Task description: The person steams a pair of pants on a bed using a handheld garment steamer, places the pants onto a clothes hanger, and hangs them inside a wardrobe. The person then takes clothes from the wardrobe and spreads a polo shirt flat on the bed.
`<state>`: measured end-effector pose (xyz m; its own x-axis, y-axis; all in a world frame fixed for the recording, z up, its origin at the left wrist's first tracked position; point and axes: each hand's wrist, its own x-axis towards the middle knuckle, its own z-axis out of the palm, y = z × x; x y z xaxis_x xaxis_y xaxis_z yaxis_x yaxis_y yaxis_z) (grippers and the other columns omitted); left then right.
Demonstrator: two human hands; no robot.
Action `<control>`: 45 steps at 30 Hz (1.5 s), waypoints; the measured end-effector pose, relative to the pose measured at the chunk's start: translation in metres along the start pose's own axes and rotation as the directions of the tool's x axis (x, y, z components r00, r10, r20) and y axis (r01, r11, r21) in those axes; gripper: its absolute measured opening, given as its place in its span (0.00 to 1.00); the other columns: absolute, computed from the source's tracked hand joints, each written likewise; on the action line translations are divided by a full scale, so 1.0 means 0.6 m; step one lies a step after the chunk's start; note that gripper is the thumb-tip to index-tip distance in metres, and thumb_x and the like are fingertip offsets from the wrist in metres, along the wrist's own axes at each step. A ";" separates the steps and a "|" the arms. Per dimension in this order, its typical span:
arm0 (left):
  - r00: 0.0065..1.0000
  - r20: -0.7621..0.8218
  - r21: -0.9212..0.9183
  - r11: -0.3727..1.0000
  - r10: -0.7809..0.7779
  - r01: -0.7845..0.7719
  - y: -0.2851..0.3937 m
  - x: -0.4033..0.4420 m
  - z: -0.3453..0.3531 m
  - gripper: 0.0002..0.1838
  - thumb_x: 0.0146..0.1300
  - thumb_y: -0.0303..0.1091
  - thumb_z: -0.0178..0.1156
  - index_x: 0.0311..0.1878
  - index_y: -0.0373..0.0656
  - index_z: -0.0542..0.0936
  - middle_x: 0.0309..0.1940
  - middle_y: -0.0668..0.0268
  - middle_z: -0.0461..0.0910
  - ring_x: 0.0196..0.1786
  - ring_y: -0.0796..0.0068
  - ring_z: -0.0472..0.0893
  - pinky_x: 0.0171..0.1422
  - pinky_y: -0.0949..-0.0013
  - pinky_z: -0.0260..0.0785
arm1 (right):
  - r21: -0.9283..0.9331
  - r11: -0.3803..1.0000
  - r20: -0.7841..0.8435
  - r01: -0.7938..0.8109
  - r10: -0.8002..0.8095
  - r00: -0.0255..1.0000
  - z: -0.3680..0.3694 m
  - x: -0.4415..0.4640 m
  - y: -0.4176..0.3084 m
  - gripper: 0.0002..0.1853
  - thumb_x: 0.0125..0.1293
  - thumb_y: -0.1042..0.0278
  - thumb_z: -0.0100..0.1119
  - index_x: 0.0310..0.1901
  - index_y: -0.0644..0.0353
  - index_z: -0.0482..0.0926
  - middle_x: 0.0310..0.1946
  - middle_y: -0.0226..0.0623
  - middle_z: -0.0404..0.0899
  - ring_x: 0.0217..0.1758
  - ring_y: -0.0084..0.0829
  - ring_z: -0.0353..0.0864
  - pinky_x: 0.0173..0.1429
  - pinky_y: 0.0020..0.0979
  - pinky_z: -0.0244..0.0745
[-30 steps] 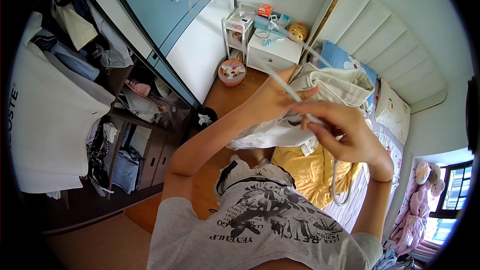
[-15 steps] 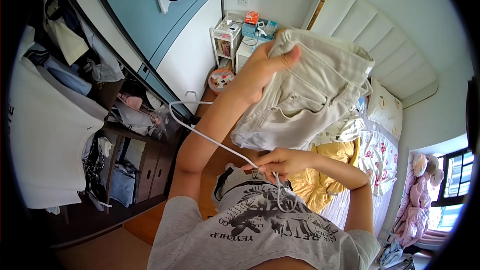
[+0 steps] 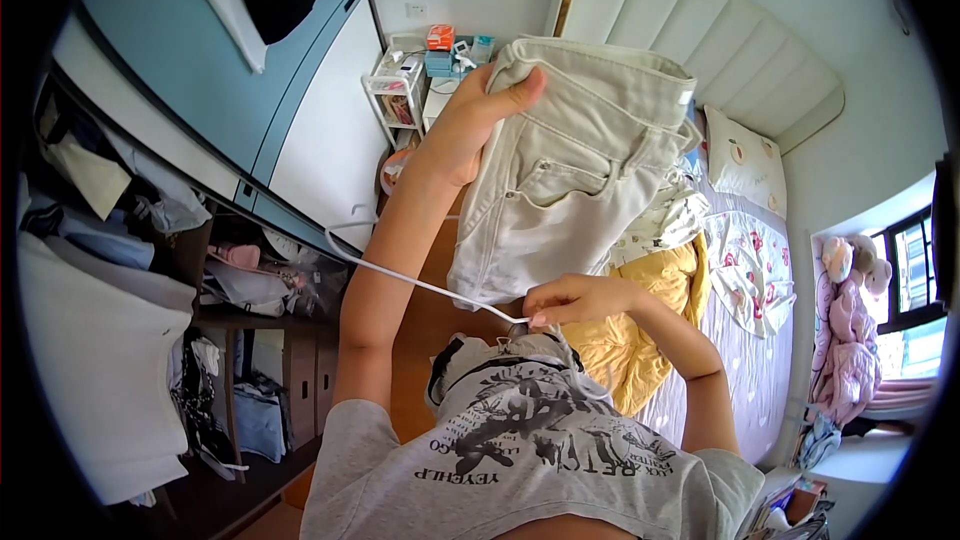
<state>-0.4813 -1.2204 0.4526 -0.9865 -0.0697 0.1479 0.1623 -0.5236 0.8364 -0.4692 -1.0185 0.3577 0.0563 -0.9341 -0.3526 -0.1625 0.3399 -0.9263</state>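
Note:
My left hand (image 3: 470, 125) grips light beige jeans (image 3: 570, 175) at the waistband, with the thumb lying over the front. The jeans are held up in front of me, waistband toward the top and a pocket facing me. Lower down, my right hand (image 3: 575, 300) is closed on one end of a white clothes hanger (image 3: 430, 281). The hanger stretches left across my left forearm, and part of it is hidden behind that arm. The jeans are apart from the hanger's near bar. My right fingertips are partly hidden.
An open wardrobe (image 3: 270, 340) with hanging and folded clothes stands on the left. The bed (image 3: 725, 360) is on the right, with a yellow blanket (image 3: 650, 325) and a pillow (image 3: 745, 162). A white trolley (image 3: 395, 90) stands by the far wall. Plush toys (image 3: 855, 265) sit near the window.
The view has shifted, so the room appears moved left. The jeans have swung slightly more upright, and my right hand with the hanger sits a little closer to them. Both grips stay.

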 end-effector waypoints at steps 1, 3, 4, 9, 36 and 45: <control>1.000 -0.016 0.021 1.000 -0.002 0.002 -0.005 0.005 -0.005 0.19 0.50 0.39 0.62 0.42 0.39 0.71 0.35 0.70 0.72 0.38 0.82 0.71 0.44 0.77 0.64 | 0.060 0.997 -0.036 0.054 -0.052 0.998 -0.003 -0.011 -0.007 0.13 0.62 0.59 0.47 0.38 0.61 0.70 0.27 0.25 0.69 0.30 0.16 0.65 0.32 0.22 0.61; 1.000 -0.013 0.036 0.999 0.012 -0.011 -0.008 0.006 -0.013 0.19 0.50 0.39 0.62 0.42 0.39 0.71 0.35 0.71 0.72 0.38 0.82 0.71 0.44 0.78 0.63 | 0.142 0.990 -0.042 0.004 0.002 0.999 0.001 -0.027 -0.027 0.12 0.62 0.60 0.47 0.40 0.60 0.69 0.27 0.25 0.69 0.29 0.16 0.64 0.31 0.20 0.61; 0.999 -0.019 0.049 0.998 0.029 -0.028 -0.006 0.003 -0.013 0.19 0.50 0.38 0.62 0.43 0.38 0.71 0.35 0.71 0.72 0.38 0.82 0.71 0.44 0.78 0.62 | 0.222 0.974 -0.033 -0.048 0.057 0.998 0.005 -0.032 -0.030 0.11 0.63 0.62 0.46 0.42 0.59 0.69 0.28 0.25 0.68 0.29 0.15 0.64 0.30 0.19 0.60; 0.999 0.027 0.077 0.996 0.033 -0.035 -0.004 -0.022 -0.021 0.20 0.50 0.35 0.62 0.44 0.37 0.70 0.37 0.68 0.74 0.39 0.80 0.72 0.46 0.77 0.64 | 0.485 0.874 0.088 -0.002 -0.047 0.995 0.056 -0.011 -0.045 0.10 0.64 0.63 0.43 0.45 0.56 0.64 0.18 0.23 0.59 0.17 0.13 0.57 0.19 0.15 0.52; 0.937 -0.297 0.516 0.857 0.182 -0.002 -0.304 -0.288 -0.183 0.19 0.50 0.26 0.59 0.46 0.36 0.68 0.36 0.63 0.71 0.42 0.74 0.71 0.49 0.72 0.60 | -0.014 0.999 -0.532 0.031 -0.033 0.846 -0.050 -0.096 -0.196 0.16 0.65 0.65 0.39 0.34 0.68 0.74 0.12 0.25 0.66 0.10 0.11 0.57 0.14 0.15 0.52; 0.965 -0.046 0.471 0.858 0.257 -0.206 -0.263 -0.233 -0.107 0.20 0.48 0.28 0.60 0.45 0.38 0.67 0.42 0.60 0.66 0.45 0.70 0.67 0.49 0.70 0.60 | -0.448 0.869 -0.730 0.212 -0.492 0.475 -0.100 -0.173 -0.229 0.17 0.64 0.62 0.40 0.38 0.70 0.72 0.12 0.27 0.64 0.11 0.12 0.53 0.15 0.16 0.42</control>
<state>-0.3700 -1.1828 0.2659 -0.9114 -0.2411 0.3336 0.3517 -0.0353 0.9354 -0.5120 -0.9747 0.5297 -0.6120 -0.6907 0.3852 -0.5705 0.0483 -0.8199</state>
